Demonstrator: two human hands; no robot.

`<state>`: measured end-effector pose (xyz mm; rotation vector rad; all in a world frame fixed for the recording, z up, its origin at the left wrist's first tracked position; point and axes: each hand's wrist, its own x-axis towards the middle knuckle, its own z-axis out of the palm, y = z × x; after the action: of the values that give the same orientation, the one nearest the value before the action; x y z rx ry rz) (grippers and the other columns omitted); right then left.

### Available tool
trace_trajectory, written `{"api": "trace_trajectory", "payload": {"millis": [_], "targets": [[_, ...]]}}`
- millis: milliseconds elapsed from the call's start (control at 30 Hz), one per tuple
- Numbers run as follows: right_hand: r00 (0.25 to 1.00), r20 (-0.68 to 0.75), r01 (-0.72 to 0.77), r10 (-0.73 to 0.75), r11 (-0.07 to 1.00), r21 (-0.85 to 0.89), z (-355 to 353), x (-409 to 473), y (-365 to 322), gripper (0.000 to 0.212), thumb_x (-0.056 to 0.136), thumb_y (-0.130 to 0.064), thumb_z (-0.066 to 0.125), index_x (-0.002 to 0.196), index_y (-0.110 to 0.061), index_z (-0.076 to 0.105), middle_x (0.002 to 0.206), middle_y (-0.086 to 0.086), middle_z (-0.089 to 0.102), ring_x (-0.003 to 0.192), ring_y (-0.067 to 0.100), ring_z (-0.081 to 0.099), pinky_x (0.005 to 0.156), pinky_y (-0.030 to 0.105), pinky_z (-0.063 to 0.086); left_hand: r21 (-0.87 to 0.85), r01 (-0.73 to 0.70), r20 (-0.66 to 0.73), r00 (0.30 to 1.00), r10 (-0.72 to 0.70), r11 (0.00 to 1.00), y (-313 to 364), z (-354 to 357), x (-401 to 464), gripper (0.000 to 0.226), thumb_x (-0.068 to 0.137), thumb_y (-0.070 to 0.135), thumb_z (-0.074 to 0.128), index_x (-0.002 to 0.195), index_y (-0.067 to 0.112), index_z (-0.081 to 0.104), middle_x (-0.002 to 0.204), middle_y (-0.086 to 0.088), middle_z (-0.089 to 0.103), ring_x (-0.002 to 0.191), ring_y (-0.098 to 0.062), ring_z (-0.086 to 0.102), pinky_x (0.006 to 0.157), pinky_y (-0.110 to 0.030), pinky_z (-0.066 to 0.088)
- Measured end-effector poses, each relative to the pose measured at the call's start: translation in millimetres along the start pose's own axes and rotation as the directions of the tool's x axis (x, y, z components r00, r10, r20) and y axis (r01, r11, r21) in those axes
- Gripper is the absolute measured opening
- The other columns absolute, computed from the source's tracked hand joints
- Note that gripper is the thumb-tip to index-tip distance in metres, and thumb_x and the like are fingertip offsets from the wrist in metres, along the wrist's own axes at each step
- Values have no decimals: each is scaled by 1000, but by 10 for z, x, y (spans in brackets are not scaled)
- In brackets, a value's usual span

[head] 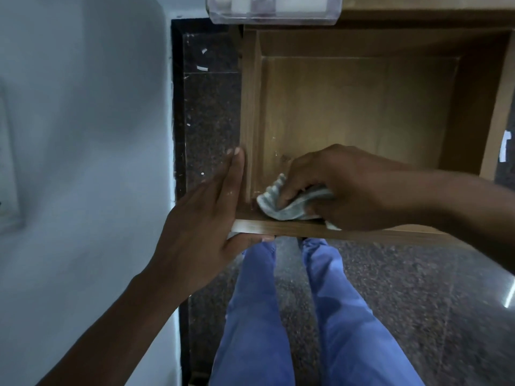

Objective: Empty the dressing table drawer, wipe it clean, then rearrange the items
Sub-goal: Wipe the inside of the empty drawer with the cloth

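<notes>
The open brown wooden drawer point(362, 112) stands pulled out toward the person, its bare floor showing. In its near-left corner lies a crumpled pale grey-green striped cloth point(289, 203), its long axis running along the drawer's front panel. The right hand point(342, 188) presses down on the cloth, fingers curled over it. The left hand point(206, 221) rests flat against the outside of the drawer's left wall, fingers straight and together, thumb hooked under the front panel. A clear plastic box point(274, 9) sits beyond the drawer's far end.

right hand point(345, 188) presses cloth point(281, 206) into drawer point(362, 107) near-left corner | left hand point(206, 221) flat against drawer's outer left side
</notes>
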<state>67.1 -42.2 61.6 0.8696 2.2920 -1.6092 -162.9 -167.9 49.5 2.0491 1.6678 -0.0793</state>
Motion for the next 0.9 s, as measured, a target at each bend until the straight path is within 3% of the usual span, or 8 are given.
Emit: {"api": "trace_trajectory", "payload": {"millis": [200,400,500,567,667,800,900], "targets": [[992,111,-41,56,990,-135,-220,-205,148,43,87,-9,74,114,-43,75,118,-23,67,110,1,63,91,39,57,12,-4,24,1000,4,1000,-13,-20,20,101,88,67,29,163,2,14,153,-18,52,120,-35,65,92,-41,56],[996,-37,80,-82,996,-49,117,56,-70,40,90,-23,61,127,-34,72,121,-12,70,109,7,65,92,35,55,-23,-9,23,1000,10,1000,-36,20,20,101,90,70,31,163,2,14,157,-17,47,125,-35,62,94,-43,55],[991,-96,80,-92,990,-119,275,166,-157,39,94,-16,66,129,-31,70,115,-8,69,104,10,61,88,32,52,-60,2,19,1000,-1,998,-70,26,35,103,91,78,21,164,4,15,156,-14,49,126,-34,62,97,-42,54],[991,-104,68,-84,986,-152,273,125,-137,39,92,-17,69,129,-32,70,113,-8,67,103,11,61,85,35,53,-51,-4,14,1000,5,999,-70,21,39,102,93,76,28,163,3,16,154,-14,51,124,-34,63,95,-43,55],[998,-56,9,-17,989,-145,128,-28,-24,40,88,-20,71,123,-39,70,116,-15,66,105,9,62,85,38,57,-38,-6,12,1000,7,999,-46,9,22,103,91,73,39,163,2,16,150,-15,55,121,-34,65,94,-41,55],[994,13,-105,106,992,-69,-110,-235,202,47,86,-1,71,110,-41,76,119,-18,67,112,8,64,91,43,59,-59,12,25,1000,-10,998,-33,8,21,106,85,70,38,164,5,12,147,-14,57,118,-32,66,93,-40,55],[987,0,-162,163,986,-47,-140,-291,373,49,89,2,66,114,-40,70,121,-14,68,113,11,64,92,44,59,-64,15,15,1000,-14,998,-41,19,24,106,84,70,38,164,6,11,143,-12,60,113,-31,68,90,-38,55]]}}
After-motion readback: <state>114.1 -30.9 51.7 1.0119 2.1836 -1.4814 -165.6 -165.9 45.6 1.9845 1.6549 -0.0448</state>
